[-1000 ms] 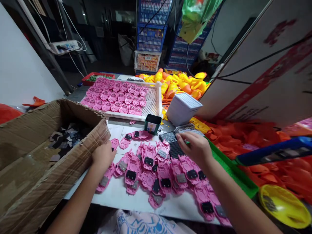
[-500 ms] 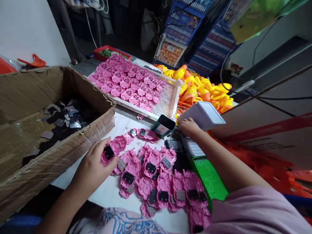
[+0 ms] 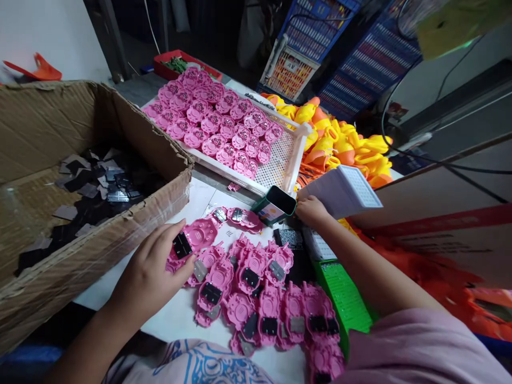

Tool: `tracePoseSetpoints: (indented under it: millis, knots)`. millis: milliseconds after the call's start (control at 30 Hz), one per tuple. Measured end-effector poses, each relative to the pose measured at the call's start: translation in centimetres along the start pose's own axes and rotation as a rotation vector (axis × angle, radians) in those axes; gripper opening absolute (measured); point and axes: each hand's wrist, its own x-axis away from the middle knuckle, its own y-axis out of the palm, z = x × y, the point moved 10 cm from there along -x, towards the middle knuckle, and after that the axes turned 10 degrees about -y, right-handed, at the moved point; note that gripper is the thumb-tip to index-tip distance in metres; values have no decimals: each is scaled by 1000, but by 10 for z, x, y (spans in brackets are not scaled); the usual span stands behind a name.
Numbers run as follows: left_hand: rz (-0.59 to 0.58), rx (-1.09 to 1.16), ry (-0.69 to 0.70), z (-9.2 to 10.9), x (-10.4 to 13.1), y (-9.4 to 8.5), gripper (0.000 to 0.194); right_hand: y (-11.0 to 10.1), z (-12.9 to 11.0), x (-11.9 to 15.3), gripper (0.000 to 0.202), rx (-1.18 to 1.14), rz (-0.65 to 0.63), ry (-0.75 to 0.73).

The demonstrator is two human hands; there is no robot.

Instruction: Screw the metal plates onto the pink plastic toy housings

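Note:
My left hand [image 3: 150,274] is closed around a pink plastic toy shell [image 3: 202,234], gripping it by its near end. A black plate [image 3: 182,245] sits in that end of the shell, between thumb and fingers. Out to the right, my right hand [image 3: 314,212] has curled fingers at the left edge of a tilted white plastic box [image 3: 334,193]. Whatever those fingers hold is hidden. Just left of them stands a dark green open container [image 3: 280,205]. Several more pink shells [image 3: 269,309], with black or grey plates, lie spread and overlapping on the white table surface.
A cardboard box [image 3: 160,213] of loose black and grey plates stands at left. Behind is a white tray [image 3: 276,173] of pink parts, with yellow and orange pieces [image 3: 340,144] beside it. A green tray [image 3: 344,298] lies under my right forearm. Blue crates [image 3: 344,80] are stacked beyond.
The view has shifted slightly, so the tray and crates appear farther right. My left hand keeps its grip on the shell, and my right hand stays by the white box.

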Motion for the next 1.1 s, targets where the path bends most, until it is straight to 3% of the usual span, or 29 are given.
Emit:
tracePoseSetpoints:
  millis: [200, 367, 500, 633, 733, 833, 900, 1000, 1100]
  knots:
    - [3, 0, -13, -2, 1, -1, 46, -1, -4, 1, 32, -49, -16, -12]
    - [-1, 37, -70, -6, 4, -2, 47, -6, -3, 6, 28, -144, 43, -21]
    - [-3, 111, -104, -2, 3, -3, 46, -23, 5, 18, 21, -296, 161, 11]
    - [-5, 218, -128, 2, 5, -6, 48, -52, 4, 50, 10, -556, 365, 66]
    - [-23, 335, -163, 3, 11, -5, 50, -76, -24, 88, 20, -806, 546, 26]
    - [-79, 466, -191, 6, 21, 1, 50, -100, -72, 130, 34, -1070, 711, -40]
    - [-128, 529, -184, 14, 29, 6, 51, -108, -100, 154, 31, -1578, 895, -110]
    - [-194, 580, -137, 30, 41, 8, 54, -109, -135, 173, 25, -1974, 1056, -124]
    - [-232, 583, -79, 44, 52, 6, 55, -94, -158, 177, 24, -2154, 1101, -20]
